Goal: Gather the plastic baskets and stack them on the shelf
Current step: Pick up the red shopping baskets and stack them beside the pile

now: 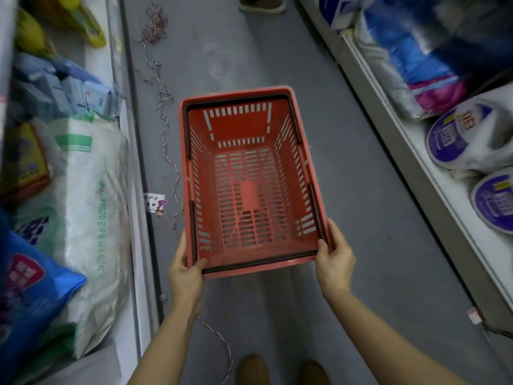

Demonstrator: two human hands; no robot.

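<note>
We hold one red plastic shopping basket [251,179] out over the grey aisle floor [361,190], its open top facing us. Our left hand [184,273] grips the near left corner, thumb hooked over the rim; our right hand [334,262] grips the near right corner likewise. The basket extends away from both hands, its black handles [294,118] folded flat along the rim. Fingers beneath the rim are hidden. Shelf goods on either side are blurred.

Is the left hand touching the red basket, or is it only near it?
Touching. The head view shows the left hand gripping the near left corner of the red basket, thumb over the rim and fingers along the outer wall.
</note>
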